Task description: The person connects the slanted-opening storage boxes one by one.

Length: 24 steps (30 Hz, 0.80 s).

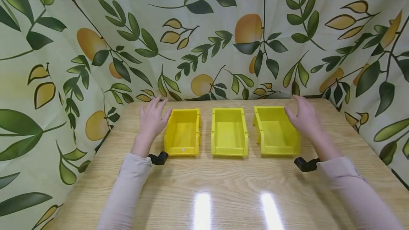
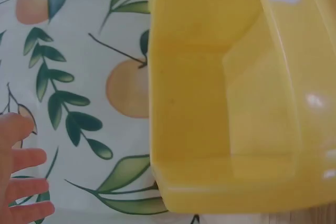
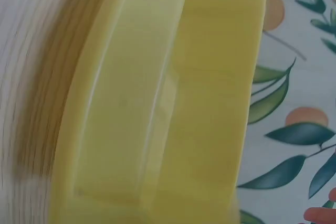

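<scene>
Three yellow plastic bins stand in a row on the table. Beside the left bin (image 1: 182,151) is my left hand (image 1: 151,118), fingers straight and spread, thumb right at the bin's left rim. The left wrist view shows that bin's hollow inside (image 2: 194,103) and the fingertips off at its lower left. My right hand (image 1: 306,118) is over the right edge of the right bin (image 1: 278,150), thumb and fingers apart, the thumb overlapping the rim. Up close, the right bin (image 3: 210,87) fills much of the right wrist view. Between the two sits the middle bin (image 1: 229,151).
The wooden table (image 1: 223,176) carries two bright light reflections in front. A leaf-and-fruit patterned cloth (image 1: 217,20) hangs close behind the bins and at both sides. Black camera mounts (image 1: 158,158) stick out from both wrists.
</scene>
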Available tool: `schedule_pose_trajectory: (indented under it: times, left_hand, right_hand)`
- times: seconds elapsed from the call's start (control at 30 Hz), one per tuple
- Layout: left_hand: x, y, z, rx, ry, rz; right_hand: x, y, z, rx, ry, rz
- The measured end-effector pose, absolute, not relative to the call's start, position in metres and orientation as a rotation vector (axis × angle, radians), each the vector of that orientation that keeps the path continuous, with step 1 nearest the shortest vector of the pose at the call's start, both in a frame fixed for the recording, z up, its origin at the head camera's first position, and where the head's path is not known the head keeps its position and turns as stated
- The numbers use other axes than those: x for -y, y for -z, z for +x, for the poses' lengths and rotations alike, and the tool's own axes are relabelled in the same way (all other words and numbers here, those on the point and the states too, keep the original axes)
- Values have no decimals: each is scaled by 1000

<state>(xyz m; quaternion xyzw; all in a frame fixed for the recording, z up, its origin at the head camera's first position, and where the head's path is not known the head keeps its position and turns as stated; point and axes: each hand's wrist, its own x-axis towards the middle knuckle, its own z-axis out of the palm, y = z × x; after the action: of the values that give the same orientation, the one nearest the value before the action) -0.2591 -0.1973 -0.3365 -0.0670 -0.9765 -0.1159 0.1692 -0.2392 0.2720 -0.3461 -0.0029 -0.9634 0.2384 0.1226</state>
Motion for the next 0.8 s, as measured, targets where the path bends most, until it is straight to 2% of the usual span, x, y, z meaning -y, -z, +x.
schedule_pose_trajectory:
  times: [0.33, 0.8]
  left_hand:
    - [197, 343, -241, 2577, 563, -229]
    - [196, 359, -228, 2484, 1219, -162]
  right_hand:
    - [-243, 350, -226, 2734, -768, 100]
    - [-200, 359, -207, 2602, -1010, 252]
